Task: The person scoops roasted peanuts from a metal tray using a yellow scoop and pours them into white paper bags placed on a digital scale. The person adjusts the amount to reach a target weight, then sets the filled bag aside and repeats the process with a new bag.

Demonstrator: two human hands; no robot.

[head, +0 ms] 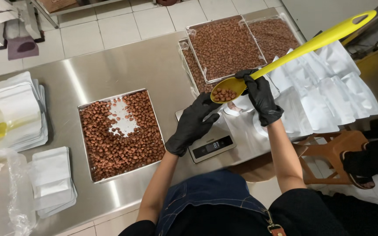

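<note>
Above the scale (211, 142) on the tabletop (123, 65), a yellow spoon (285, 52) of brown nuts (224, 94) is gripped by the right hand (261, 98), best tipped slowly into the white pouch (241, 105) steadied by the closed left hand (193, 124).

— What's the right hand (262, 97) holding?
— A yellow spoon (294, 52) with nuts in its bowl, above the scale (211, 146).
— And the left hand (193, 124)?
— Gloved, just under the spoon's bowl, beside a tray (84, 131) of nuts.
</note>
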